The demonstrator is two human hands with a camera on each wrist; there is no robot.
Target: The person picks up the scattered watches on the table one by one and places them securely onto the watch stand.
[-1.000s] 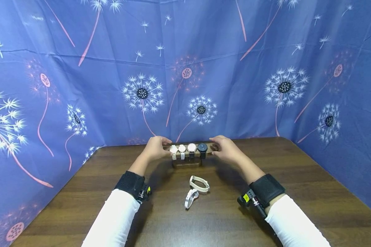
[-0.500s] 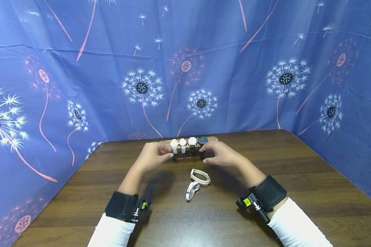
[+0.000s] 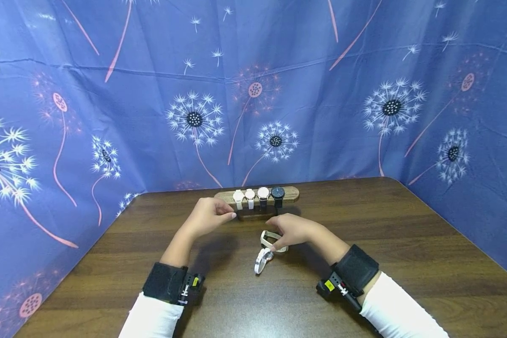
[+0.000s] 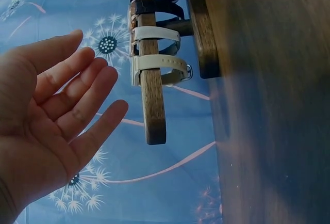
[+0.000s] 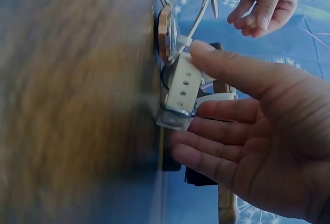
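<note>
Left hand (image 3: 207,217): near the left end of the wooden stand (image 3: 225,196), fingers loosely bent, thumb apart, gripping nothing; that place would suit steadying the stand, I'd judge.
Right hand (image 3: 295,230): low over the loose cream watch (image 5: 184,82), thumb on the near side and fingers on the far, as if to take the strap from 2 sides; whether skin meets strap, I cannot tell from where I stand.
Dandelion cloth (image 3: 329,117): hung behind everything, probably as a plain backdrop.
Table (image 3: 388,216): brown wood, carrying the stand towards its far edge and the loose watches nearer the person.
Black wrist straps (image 3: 165,282): 1 round each forearm, seemingly there to hold the small cameras.
Stand: upright on its base, its raised bar leaving room for straps to pass underneath.
Watches on the bar (image 3: 263,193): 4 in a row, straps looped round the wood, which keeps their dials facing out.
Loose pair: the cream watch and a white watch (image 3: 260,265), both looped, lying just beside each other before the stand.
</note>
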